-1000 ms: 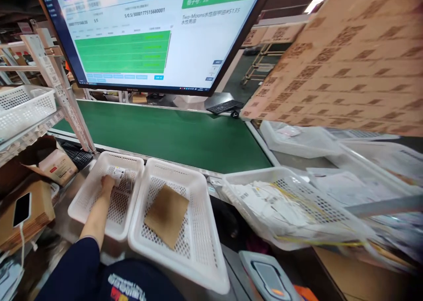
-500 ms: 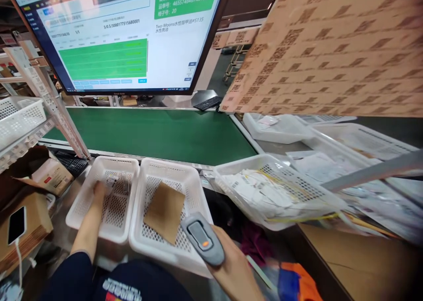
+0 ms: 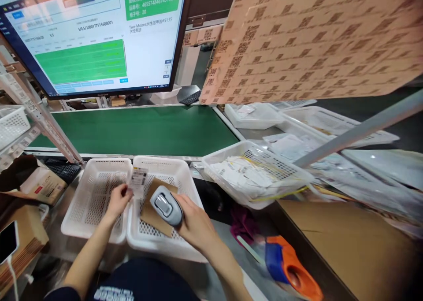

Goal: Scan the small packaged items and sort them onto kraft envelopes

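Note:
My left hand (image 3: 120,199) pinches the edge of a small clear plastic bag with a printed label (image 3: 137,180), held above the rim between two white baskets. The left basket (image 3: 71,217) lies beneath and beside that hand. In the right basket (image 3: 194,199) rests a flat piece of brown cardboard (image 3: 153,217). My right hand (image 3: 193,219) is wrapped round a grey handheld barcode scanner (image 3: 167,205), held over the right basket and partly covering the cardboard. What the bag contains is too blurred to make out.
Behind the baskets runs a green conveyor belt (image 3: 148,131) under a monitor (image 3: 99,41). A basket of paper slips (image 3: 244,173) stands to the right. An orange and blue tape dispenser (image 3: 287,265) and an open carton (image 3: 330,243) are at lower right; a phone (image 3: 9,241) lies at left.
My left hand has come up out of the left basket and moved right with the labelled bag. The scanner in my right hand has shifted left and up. The view has turned right.

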The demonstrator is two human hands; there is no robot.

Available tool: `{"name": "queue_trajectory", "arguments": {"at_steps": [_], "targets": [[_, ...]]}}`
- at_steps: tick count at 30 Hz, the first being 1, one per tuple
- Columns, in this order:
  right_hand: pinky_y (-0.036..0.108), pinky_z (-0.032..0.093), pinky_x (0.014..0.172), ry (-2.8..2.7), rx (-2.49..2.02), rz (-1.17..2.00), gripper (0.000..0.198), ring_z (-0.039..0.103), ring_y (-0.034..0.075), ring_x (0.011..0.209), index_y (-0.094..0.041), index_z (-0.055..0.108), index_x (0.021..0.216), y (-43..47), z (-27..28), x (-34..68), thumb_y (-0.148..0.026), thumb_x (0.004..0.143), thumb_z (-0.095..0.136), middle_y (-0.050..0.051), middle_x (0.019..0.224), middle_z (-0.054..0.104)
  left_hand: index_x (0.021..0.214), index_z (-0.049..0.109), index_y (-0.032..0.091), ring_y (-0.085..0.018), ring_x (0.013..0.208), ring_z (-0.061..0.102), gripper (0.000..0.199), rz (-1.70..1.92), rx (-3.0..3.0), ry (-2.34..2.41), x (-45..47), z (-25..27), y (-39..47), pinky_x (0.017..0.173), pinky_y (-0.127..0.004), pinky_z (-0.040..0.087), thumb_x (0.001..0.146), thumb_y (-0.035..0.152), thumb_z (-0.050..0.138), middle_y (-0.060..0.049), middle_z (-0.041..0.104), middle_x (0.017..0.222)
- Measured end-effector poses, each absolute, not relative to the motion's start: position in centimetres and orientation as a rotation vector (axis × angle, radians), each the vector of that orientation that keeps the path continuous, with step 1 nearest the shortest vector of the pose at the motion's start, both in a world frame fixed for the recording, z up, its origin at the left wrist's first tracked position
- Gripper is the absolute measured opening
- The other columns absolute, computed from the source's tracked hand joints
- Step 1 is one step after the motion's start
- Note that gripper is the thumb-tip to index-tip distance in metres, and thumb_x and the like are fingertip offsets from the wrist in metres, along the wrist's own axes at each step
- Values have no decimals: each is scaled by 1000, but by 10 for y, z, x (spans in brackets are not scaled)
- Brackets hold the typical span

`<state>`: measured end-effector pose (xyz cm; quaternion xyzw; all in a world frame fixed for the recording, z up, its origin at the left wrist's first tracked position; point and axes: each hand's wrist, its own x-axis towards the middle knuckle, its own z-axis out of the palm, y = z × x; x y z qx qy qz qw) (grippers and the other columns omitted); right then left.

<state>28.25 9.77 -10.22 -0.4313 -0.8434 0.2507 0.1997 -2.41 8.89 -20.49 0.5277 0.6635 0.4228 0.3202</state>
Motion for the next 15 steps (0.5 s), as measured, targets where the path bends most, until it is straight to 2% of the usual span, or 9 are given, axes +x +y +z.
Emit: {"name": "queue_trajectory", "arguments": {"at_steps": [4, 6, 8, 11, 13, 15], "targets": [[42, 59, 87, -2332, -1292, 739, 61, 73, 34, 112, -18, 60, 144, 102, -114, 292, -17, 84, 55, 13, 126, 70, 99, 75, 18, -19, 69, 62, 31, 1129, 1236, 1571, 10, -215, 84, 65, -29, 49, 81, 43, 75, -5, 72, 85], [42, 59, 87, -2297, -1334, 787, 58, 73, 35, 115, -18, 61, 142, 99, -125, 307, -20, 84, 56, 14, 129, 69, 110, 73, 18, -19, 72, 64, 37, 1200, 1175, 1685, -1, -216, 93, 67, -30, 51, 83, 43, 76, -7, 72, 91], [42, 59, 87, -2272, -1387, 837, 55, 74, 34, 114, -18, 63, 140, 95, -134, 320, -24, 85, 55, 14, 130, 69, 122, 68, 17, -20, 78, 67, 37, 1228, 1088, 1929, -26, -214, 111, 73, -31, 53, 91, 39, 71, -9, 74, 101], [40, 59, 83, -2272, -1452, 854, 56, 75, 31, 107, -20, 63, 141, 88, -144, 330, -24, 86, 53, 13, 130, 67, 135, 59, 13, -26, 105, 71, 40, 1114, 928, 2267, -64, -213, 148, 92, -34, 52, 99, 29, 66, -17, 71, 126], [38, 58, 81, -2293, -1454, 846, 58, 75, 29, 104, -22, 61, 143, 85, -148, 329, -20, 86, 51, 12, 130, 66, 134, 56, 9, -35, 129, 64, 48, 1035, 852, 2356, -76, -218, 171, 102, -38, 48, 94, 25, 75, -25, 64, 139], [39, 58, 83, -2311, -1426, 844, 60, 75, 29, 106, -23, 60, 145, 82, -151, 325, -17, 86, 50, 12, 131, 65, 127, 59, 8, -41, 141, 56, 51, 982, 786, 2382, -79, -227, 187, 107, -42, 47, 84, 21, 84, -29, 62, 142]]}}
